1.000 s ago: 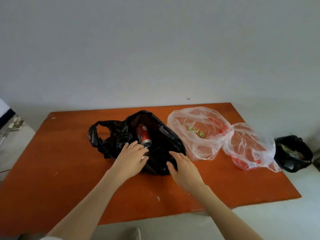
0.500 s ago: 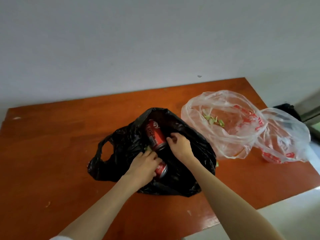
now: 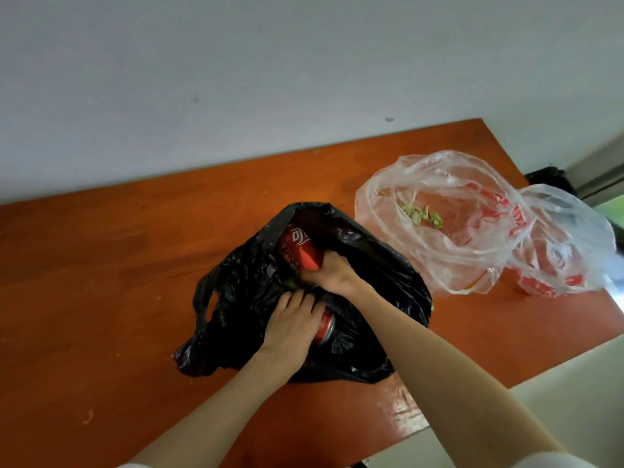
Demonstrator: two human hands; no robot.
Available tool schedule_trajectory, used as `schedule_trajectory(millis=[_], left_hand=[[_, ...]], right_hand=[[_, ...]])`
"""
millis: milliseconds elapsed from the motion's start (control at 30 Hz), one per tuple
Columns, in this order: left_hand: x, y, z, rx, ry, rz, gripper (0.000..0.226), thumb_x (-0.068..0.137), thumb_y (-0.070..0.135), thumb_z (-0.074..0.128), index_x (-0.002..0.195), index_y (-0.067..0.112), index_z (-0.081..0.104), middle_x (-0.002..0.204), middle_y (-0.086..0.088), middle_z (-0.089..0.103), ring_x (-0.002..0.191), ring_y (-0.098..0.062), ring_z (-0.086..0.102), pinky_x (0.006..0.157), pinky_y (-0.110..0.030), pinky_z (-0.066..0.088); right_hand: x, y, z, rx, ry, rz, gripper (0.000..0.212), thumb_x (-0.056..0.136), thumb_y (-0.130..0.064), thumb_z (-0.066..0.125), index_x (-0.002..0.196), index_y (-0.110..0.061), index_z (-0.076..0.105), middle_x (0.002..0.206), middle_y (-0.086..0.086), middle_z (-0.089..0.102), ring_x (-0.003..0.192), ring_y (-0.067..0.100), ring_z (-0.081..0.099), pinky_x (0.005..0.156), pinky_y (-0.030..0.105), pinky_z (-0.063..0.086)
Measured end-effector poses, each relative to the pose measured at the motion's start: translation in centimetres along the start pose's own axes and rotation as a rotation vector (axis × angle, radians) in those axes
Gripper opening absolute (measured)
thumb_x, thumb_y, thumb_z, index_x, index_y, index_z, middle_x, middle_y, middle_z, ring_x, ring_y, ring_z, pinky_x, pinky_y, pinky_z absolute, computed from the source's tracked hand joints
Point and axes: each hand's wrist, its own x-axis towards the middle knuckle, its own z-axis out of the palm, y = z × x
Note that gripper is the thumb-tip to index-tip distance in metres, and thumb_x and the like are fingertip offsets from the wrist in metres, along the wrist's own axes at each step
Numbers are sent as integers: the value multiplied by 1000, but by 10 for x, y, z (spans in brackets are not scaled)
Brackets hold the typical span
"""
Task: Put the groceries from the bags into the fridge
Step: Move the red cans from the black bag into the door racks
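A single wide-angle view from a camera worn on the person's head, tilted and looking forward and down from close above. Both forearms reach in from the bottom edge to the left hand (image 3: 293, 320) and right hand (image 3: 334, 275) at centre. Beyond the hands a pale wall (image 3: 270, 79) fills the upper frame.

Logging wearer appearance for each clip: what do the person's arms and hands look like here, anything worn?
Both forearms are bare. The left hand and right hand wear no gloves, and no rings or watch show. A bit of white sleeve shows at the bottom edge on the right arm, and a sliver on the left.
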Motion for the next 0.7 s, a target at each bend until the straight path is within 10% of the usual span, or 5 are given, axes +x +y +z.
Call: schedule_trajectory(millis=[400,700], left_hand=[[3,-14,-1,52,74,190,69,76,35,67,134,8,40,126,-9,52,119,-25,45,106,-34,24],[-16,-15,-31,-493,167,81,80,60,50,76,127,17,48,123,2,57,117,-17,52,102,-30,27]], right_hand=[[-67,16,-26,311,128,103,31,79,-31,67,95,-6,62,88,5,65,70,12,59,61,23,46],[-149,44,-55,276,249,101,34,80,-38,67,96,-11,56,83,0,64,70,11,62,55,19,47]])
